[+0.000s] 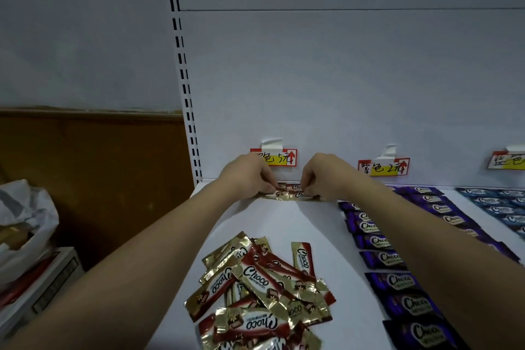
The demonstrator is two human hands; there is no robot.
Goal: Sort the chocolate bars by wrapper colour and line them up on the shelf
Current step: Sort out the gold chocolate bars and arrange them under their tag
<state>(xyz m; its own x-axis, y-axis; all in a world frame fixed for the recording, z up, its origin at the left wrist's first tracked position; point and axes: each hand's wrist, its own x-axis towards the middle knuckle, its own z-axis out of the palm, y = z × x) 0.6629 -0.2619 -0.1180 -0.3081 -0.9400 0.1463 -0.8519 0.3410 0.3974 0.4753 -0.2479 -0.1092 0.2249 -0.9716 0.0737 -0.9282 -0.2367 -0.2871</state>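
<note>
Two red-and-gold chocolate bars (289, 192) lie side by side at the back of the white shelf (287, 221), below a red-and-yellow price tag (279, 158). My left hand (250, 177) pinches their left ends and my right hand (322, 177) pinches their right ends. A loose pile of several red-and-gold bars (261, 290) sits at the shelf's front. A column of purple bars (395, 258) runs front to back on the right, partly under my right forearm. Blue bars (502, 204) lie in rows at the far right.
A slotted upright (184, 74) marks the shelf's left end. Left of it stand a brown board (93, 173), a white plastic bag (25, 221) and a box (42, 290). Two more price tags (383, 167) (507, 160) hang on the back panel.
</note>
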